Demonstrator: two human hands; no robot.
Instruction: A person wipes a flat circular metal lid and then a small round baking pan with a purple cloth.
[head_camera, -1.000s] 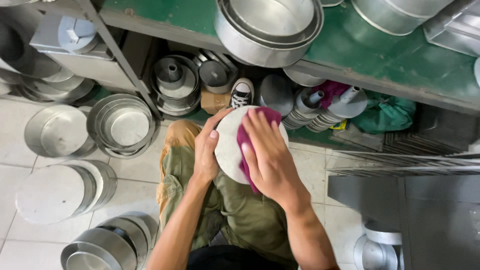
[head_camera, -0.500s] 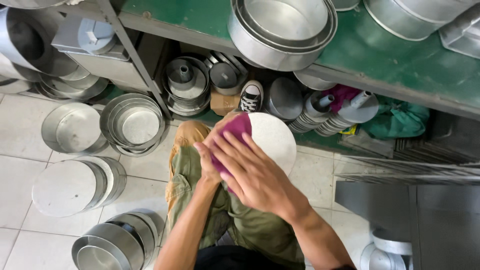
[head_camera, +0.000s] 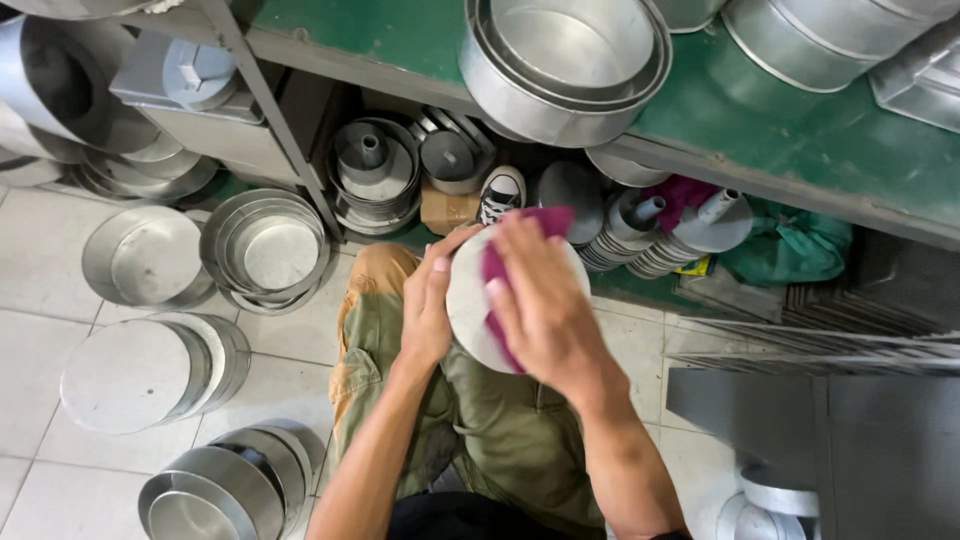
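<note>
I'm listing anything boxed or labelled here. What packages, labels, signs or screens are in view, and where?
Cardboard box: small, brown, plain, on the floor under the green bench, between the stacked metal pans and a black-and-white shoe.
Yellow scrap: under the bench, right of the stacked lids; too small to tell.
No signs or screens.
</note>
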